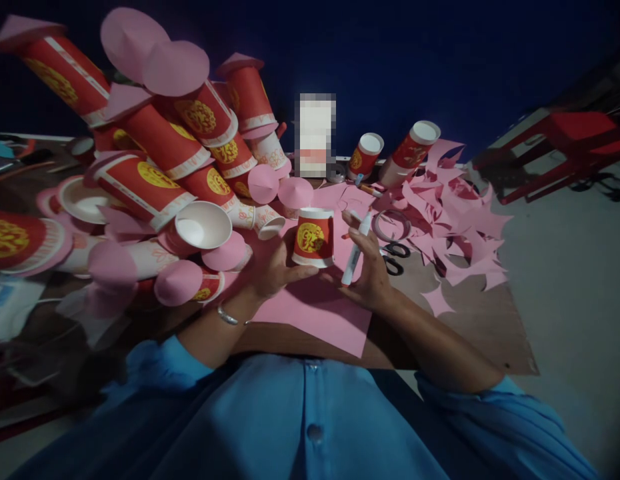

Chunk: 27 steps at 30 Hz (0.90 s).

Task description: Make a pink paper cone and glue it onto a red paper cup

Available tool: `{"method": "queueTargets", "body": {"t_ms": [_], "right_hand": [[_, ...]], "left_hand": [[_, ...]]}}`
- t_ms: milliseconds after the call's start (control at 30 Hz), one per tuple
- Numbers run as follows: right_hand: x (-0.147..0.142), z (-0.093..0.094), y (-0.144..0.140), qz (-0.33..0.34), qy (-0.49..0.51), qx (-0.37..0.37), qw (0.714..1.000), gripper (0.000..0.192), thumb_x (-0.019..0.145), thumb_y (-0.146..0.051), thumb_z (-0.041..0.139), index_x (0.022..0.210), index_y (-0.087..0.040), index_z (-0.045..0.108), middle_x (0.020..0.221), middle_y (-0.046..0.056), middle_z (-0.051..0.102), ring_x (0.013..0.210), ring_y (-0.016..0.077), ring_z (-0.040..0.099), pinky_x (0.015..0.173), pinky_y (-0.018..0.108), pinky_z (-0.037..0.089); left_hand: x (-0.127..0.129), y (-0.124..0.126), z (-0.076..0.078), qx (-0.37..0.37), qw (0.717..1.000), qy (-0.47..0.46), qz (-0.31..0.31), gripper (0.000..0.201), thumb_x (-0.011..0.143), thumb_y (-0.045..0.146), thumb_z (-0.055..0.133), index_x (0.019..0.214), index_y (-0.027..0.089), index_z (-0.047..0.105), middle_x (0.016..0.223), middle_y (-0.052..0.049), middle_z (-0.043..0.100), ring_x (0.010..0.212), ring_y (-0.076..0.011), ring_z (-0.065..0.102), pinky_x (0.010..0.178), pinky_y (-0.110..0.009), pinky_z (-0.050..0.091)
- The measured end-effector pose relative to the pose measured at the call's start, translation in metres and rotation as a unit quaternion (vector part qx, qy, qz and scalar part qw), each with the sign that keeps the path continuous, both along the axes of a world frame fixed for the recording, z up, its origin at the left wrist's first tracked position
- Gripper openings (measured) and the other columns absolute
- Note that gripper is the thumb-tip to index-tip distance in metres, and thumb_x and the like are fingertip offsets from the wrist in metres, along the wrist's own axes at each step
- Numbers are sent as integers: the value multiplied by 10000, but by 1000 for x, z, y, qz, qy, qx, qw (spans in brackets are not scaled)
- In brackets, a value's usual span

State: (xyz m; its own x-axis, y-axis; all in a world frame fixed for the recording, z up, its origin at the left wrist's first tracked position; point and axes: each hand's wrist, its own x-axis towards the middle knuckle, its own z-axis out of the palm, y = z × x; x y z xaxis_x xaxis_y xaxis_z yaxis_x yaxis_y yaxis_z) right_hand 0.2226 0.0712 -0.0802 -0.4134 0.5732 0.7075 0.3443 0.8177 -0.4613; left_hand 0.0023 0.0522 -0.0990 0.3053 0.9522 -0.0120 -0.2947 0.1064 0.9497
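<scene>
Red paper cup (313,237) with a yellow emblem, standing mouth-down on the pink paper sheet (315,308), just between the two hands. Left hand (270,267) curled around the cup's left side, thumb stretched along the lower rim, fingers (295,272) touching the base edge; grip loose rather than clenched. Right hand (367,267) just right of the cup, fingers closed on a white marker (355,250), held slanting with one end down near the paper and the other end up beside the cup's top. Silver bracelet (229,316) on the left wrist. Blue shirt sleeves on both arms.

Beyond the right hand's fingertips, black-handled scissors (395,257) lying on the desk (490,327), and just past them a roll of tape (391,225). Farther right of that hand, a spread of pink paper scraps (455,227), jagged and overlapping. Left of the left hand, a big heap of red cups (160,167), many capped with pink paper cones or discs, some lying on their sides with white insides showing. Straight ahead of both hands, past the held cup, two more red cups (390,157) lying tilted near the desk's far edge. Far right, well apart from the hands, a red chair (565,140) on the floor.
</scene>
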Motion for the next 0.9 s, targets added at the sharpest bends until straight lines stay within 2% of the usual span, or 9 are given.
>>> {"method": "queueTargets", "body": {"t_ms": [67, 133, 200, 267, 333, 433, 600, 767, 900], "right_hand": [[2, 4, -4, -6, 16, 19, 1000, 777, 964, -362, 752, 1608, -306, 321, 1448, 163, 667, 1294, 344, 695, 1021, 553, 606], [4, 9, -9, -23, 20, 51, 998, 599, 1018, -326, 678, 1562, -296, 428, 1228, 110, 758, 1040, 281, 769, 858, 442, 644], [7, 17, -16, -40, 6, 84, 996, 402, 1066, -339, 599, 1462, -272, 570, 966, 52, 746, 790, 216, 741, 703, 350, 615], [8, 24, -21, -46, -2, 94, 995, 315, 1097, -385, 535, 1339, -238, 674, 821, 25, 670, 660, 174, 677, 593, 301, 558], [7, 30, -24, -31, 3, 94, 995, 296, 1099, -373, 521, 1255, -208, 712, 791, 27, 659, 628, 161, 654, 550, 283, 531], [3, 35, -26, -9, 33, 84, 996, 207, 1055, -269, 580, 1202, -172, 690, 818, 50, 732, 672, 175, 702, 587, 288, 573], [-2, 36, -25, -4, 39, 82, 996, 74, 1032, -234, 627, 1086, -190, 650, 757, 38, 744, 674, 178, 740, 602, 275, 606], [-3, 37, -24, 0, 21, 107, 994, 49, 1041, -218, 621, 1069, -180, 634, 732, 41, 743, 646, 177, 740, 585, 274, 601], [-4, 37, -24, -12, 21, 106, 994, 37, 1044, -218, 621, 1065, -189, 630, 745, 29, 749, 656, 175, 750, 597, 273, 609]], "left_hand": [[-2, 0, -5, -16, 1000, -13, 12, 783, 750, 348, 919, 1431, 299, 536, 1420, -56, 684, 1341, -373, 613, 1092, -490, 533], [-3, 0, -7, -17, 1000, -17, 18, 791, 724, 355, 932, 1410, 289, 544, 1372, -64, 706, 1324, -369, 629, 1076, -482, 544], [-3, 0, -5, -12, 1000, -14, 20, 782, 715, 356, 935, 1392, 275, 552, 1351, -73, 715, 1348, -361, 619, 1104, -477, 531], [-2, 1, -1, -17, 999, -15, 23, 769, 720, 347, 926, 1386, 268, 551, 1335, -66, 726, 1384, -364, 596, 1137, -479, 509], [-1, 1, 3, -27, 999, -22, 23, 762, 720, 339, 921, 1381, 259, 552, 1314, -59, 740, 1399, -376, 585, 1151, -491, 496], [-1, 2, 4, -29, 999, -33, 18, 748, 713, 342, 920, 1369, 242, 575, 1296, -74, 755, 1397, -393, 590, 1161, -518, 483], [-2, 3, 2, -32, 999, -37, 7, 753, 705, 314, 926, 1375, 243, 588, 1289, -75, 765, 1388, -397, 600, 1170, -539, 473], [-1, 2, 3, -22, 1000, -19, 8, 737, 709, 358, 929, 1357, 238, 598, 1325, -90, 744, 1378, -388, 600, 1165, -531, 477], [-2, 1, 5, -43, 999, 0, 12, 762, 715, 377, 923, 1376, 223, 575, 1354, -102, 728, 1390, -414, 577, 1172, -573, 453]]}}
